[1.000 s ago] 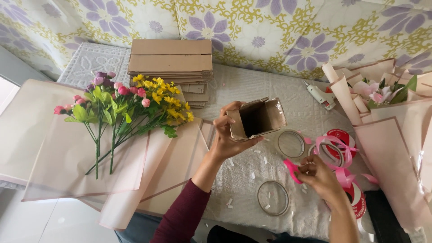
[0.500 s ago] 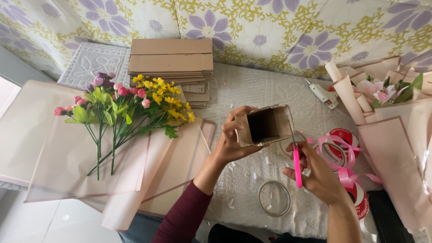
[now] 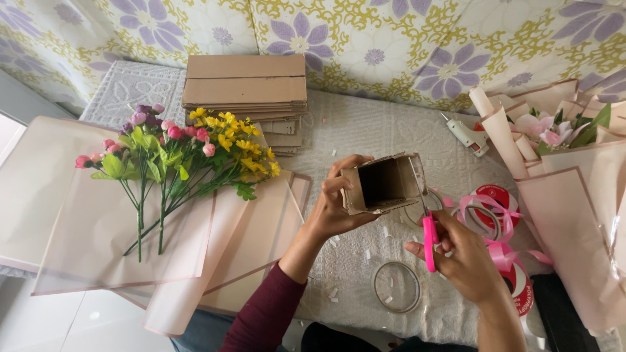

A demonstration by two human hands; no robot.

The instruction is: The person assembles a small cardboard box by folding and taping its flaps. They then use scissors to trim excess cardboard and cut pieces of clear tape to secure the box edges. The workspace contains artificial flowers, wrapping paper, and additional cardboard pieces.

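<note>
My left hand [image 3: 334, 207] grips a small open brown cardboard box [image 3: 381, 184], held on its side with the dark opening facing me. My right hand [image 3: 460, 255] holds pink-handled scissors [image 3: 428, 240] upright, their blades reaching up to the box's right edge. Both hands hover over a white lace-covered table [image 3: 365, 130]. A clear tape roll [image 3: 396, 286] lies just below the hands, with small white paper scraps scattered around it.
Artificial pink, purple and yellow flowers [image 3: 176, 150] lie on pale pink wrapping sheets [image 3: 98, 221] at left. A stack of flat cardboard [image 3: 246, 85] sits behind. At right are pink ribbon spools [image 3: 492, 208], a glue gun [image 3: 464, 135] and wrapped bouquets [image 3: 567, 137].
My left hand turned the box and shifted it right. My right hand rose with the scissors from low at the right until the blades met the box's right edge.
</note>
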